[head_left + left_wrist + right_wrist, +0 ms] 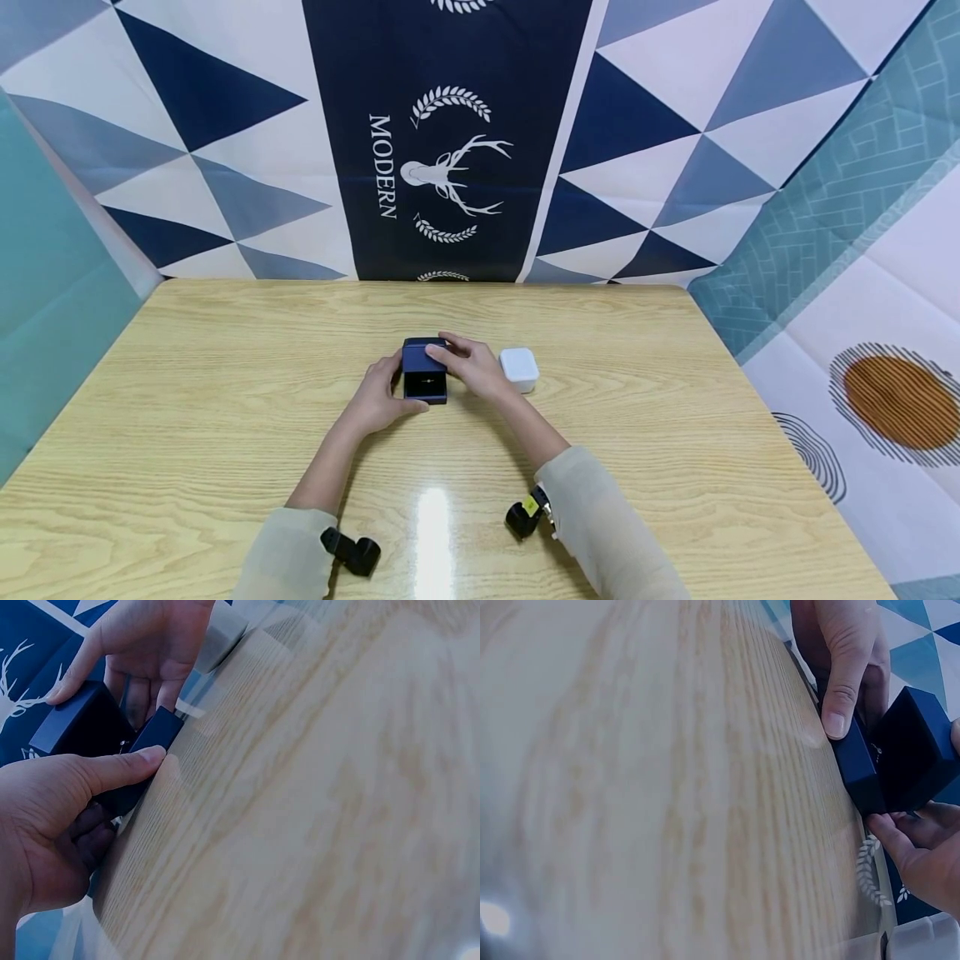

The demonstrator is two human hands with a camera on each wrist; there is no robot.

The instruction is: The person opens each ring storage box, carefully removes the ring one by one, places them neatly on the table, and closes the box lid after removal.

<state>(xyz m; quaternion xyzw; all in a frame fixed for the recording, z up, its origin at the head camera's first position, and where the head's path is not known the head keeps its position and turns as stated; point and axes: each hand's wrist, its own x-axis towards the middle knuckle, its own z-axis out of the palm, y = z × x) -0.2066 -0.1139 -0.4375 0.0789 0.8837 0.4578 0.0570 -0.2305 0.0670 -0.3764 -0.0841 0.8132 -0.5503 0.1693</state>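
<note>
There's the blue ring box (420,362), lid raised, twelve o'clock on the wooden table (225,417), a ring (428,381) showing inside! Your left hand (381,398) grips its base from eight o'clock, thumb along the front; your right hand (471,365) holds lid and side from three, the white box (518,365) just beyond.

White capital letters (382,167) are spelling "MODERN" sideways on the navy-blue vertical panel (450,127) of the blue-and-white triangle-patterned cloth backdrop (210,79). Beside this word, a white antlered stag's-head emblem (424,173) is standing, likewise turned sideways, between two white leafy sprays (450,96).
</note>
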